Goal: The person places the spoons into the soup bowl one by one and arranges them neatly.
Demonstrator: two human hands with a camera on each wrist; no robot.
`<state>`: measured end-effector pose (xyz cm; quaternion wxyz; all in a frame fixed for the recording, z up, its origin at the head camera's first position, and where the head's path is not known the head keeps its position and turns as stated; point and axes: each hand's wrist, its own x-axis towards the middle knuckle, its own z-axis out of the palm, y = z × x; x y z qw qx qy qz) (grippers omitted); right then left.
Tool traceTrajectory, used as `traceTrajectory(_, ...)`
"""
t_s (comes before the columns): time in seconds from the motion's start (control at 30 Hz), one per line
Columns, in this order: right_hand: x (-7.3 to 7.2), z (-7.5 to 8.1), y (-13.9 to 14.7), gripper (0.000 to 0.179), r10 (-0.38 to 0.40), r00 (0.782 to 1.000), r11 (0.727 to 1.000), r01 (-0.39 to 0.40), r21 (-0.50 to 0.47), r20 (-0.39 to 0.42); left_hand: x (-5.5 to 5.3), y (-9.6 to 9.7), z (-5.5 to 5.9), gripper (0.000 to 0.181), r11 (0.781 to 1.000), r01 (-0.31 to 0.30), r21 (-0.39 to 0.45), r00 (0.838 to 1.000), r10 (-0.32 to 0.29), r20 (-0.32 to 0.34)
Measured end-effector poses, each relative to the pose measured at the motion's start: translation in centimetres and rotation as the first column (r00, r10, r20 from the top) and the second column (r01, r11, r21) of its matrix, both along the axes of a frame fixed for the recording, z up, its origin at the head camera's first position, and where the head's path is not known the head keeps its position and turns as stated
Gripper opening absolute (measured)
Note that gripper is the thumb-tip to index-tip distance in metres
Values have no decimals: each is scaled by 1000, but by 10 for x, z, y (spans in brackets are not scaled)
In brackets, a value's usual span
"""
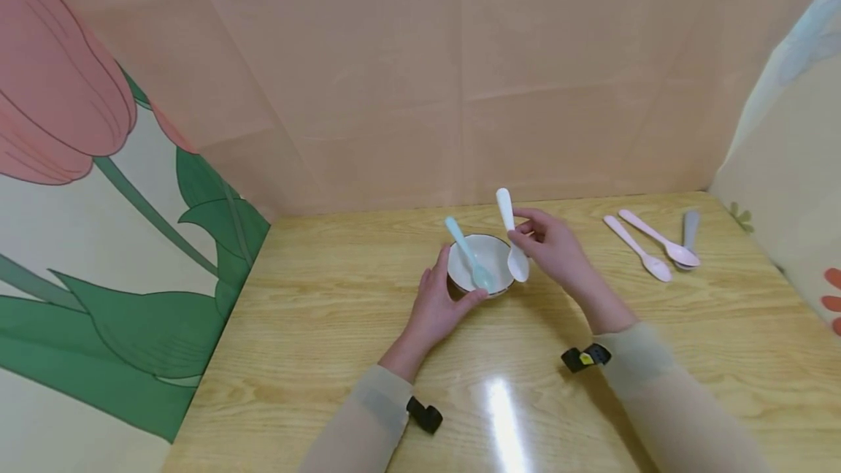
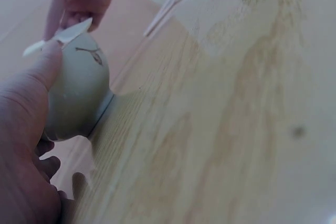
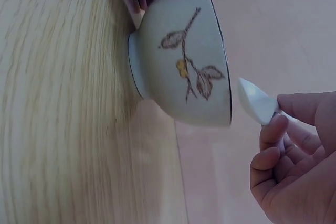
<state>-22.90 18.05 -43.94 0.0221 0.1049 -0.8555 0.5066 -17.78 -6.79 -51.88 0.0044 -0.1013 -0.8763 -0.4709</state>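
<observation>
Our right hand point(image 1: 554, 248) pinched a white spoon point(image 1: 518, 266) at three o'clock beside the bowl point(image 1: 491, 248) as our left hand point(image 1: 438, 306) gripped its eight o'clock side, a seeming loading step that next called for lowering.

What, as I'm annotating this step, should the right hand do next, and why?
Probably lower the white spoon into the bowl: the right hand pinches the spoon just above the bowl, which the left hand grips, and a light-blue spoon already leans inside.
</observation>
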Motion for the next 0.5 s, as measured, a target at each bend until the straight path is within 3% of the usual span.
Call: traceTrajectory(0.5,-9,-11,-31,49,65,998,997,-65,37,-2,0,-1,-1,112,1000,5,-25,1000,-5,10)
